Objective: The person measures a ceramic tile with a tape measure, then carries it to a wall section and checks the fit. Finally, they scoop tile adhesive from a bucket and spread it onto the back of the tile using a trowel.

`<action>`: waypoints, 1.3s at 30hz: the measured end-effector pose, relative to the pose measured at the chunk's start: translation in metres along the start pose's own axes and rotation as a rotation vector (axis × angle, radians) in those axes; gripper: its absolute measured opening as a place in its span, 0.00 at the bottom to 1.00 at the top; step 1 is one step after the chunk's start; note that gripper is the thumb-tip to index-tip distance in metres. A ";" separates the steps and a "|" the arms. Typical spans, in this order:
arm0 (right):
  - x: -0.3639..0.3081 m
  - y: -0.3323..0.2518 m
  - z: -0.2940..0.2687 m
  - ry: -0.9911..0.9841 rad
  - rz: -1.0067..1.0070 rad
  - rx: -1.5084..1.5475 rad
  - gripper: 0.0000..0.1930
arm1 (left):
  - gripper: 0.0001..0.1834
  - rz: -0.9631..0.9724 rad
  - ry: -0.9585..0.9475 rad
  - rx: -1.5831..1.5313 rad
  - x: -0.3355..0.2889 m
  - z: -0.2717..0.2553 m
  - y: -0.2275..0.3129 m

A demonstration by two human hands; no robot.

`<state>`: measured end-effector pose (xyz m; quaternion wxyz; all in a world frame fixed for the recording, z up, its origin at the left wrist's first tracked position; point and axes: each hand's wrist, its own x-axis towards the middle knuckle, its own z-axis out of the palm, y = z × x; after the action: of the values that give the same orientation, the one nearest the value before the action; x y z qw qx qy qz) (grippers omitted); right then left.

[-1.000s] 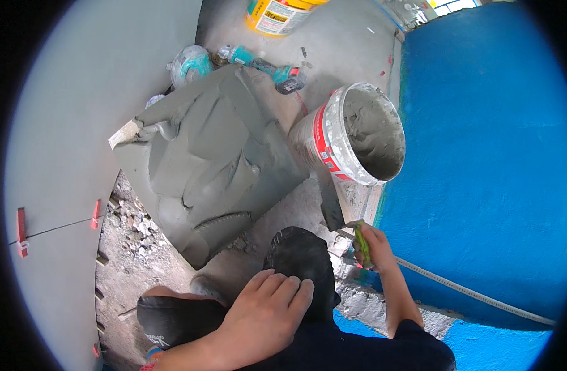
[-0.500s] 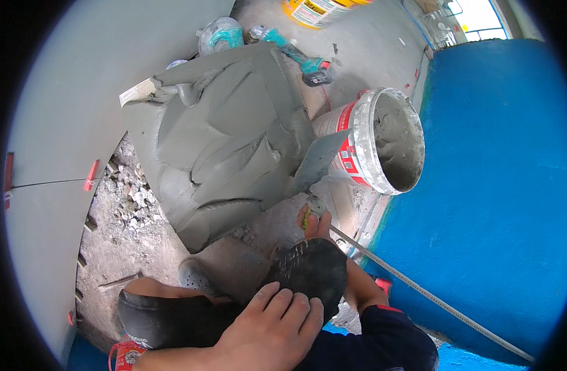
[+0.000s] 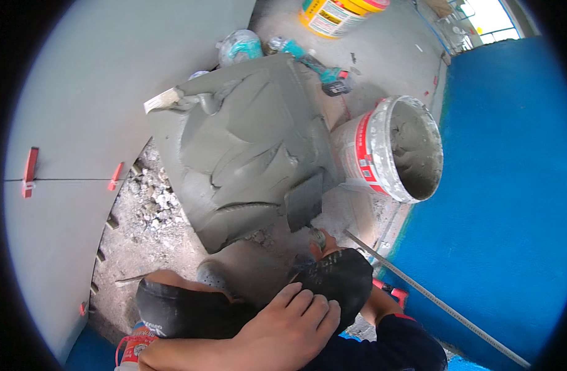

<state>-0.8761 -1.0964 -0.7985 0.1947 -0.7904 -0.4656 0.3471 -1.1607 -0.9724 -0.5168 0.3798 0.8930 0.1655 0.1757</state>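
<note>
My left hand lies across my dark-clothed right knee, its fingers draped over the fabric and holding nothing. Beyond that knee, my right hand, partly hidden by it, is closed round the handle of a flat steel trowel. The trowel's blade, smeared with grey, lies over the near right edge of a large slab. Thick grey mortar with ridges and swirls coats the slab's top. Beside it on the right leans a white and red bucket with more grey mortar inside.
A teal cordless power tool and a teal-and-clear round item lie past the slab, with a yellow bucket farther off. Rubble lines the left tiles, which carry red wedges. A long measuring strip crosses the blue surface.
My right hand has turned the trowel, so its blade has swung left onto the slab's edge. The whole view has shifted slightly. My left hand stays on the knee.
</note>
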 end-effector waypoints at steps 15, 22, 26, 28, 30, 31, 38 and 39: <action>0.015 -0.005 -0.147 0.024 -0.374 -0.222 0.19 | 0.21 0.002 -0.079 0.039 0.001 0.008 0.004; 0.130 -0.272 -0.177 -0.492 0.277 0.532 0.24 | 0.22 -0.104 -0.194 0.219 -0.007 0.039 -0.008; 0.153 -0.303 -0.156 -0.747 0.366 0.663 0.26 | 0.21 -0.109 -0.112 0.231 -0.013 0.041 -0.010; 0.141 -0.325 -0.138 -0.801 0.389 0.602 0.26 | 0.21 -0.129 -0.125 0.222 -0.015 0.040 -0.008; 0.124 -0.345 -0.124 -0.805 0.406 0.533 0.26 | 0.21 -0.109 -0.129 0.226 -0.014 0.038 -0.008; 0.120 -0.351 -0.120 -0.830 0.406 0.524 0.26 | 0.21 -0.095 -0.131 0.227 -0.012 0.037 -0.009; 0.112 -0.388 -0.104 -0.769 -0.171 -0.172 0.22 | 0.21 -0.074 -0.189 0.172 -0.002 0.048 -0.011; 0.116 -0.387 -0.106 -0.576 -0.498 -0.429 0.21 | 0.21 -0.072 -0.184 0.169 -0.001 0.050 -0.011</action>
<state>-0.9937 -0.8042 -0.5244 -0.0338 -0.5475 -0.7390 0.3912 -1.1412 -0.9962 -0.5572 0.3229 0.9277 0.1761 0.0649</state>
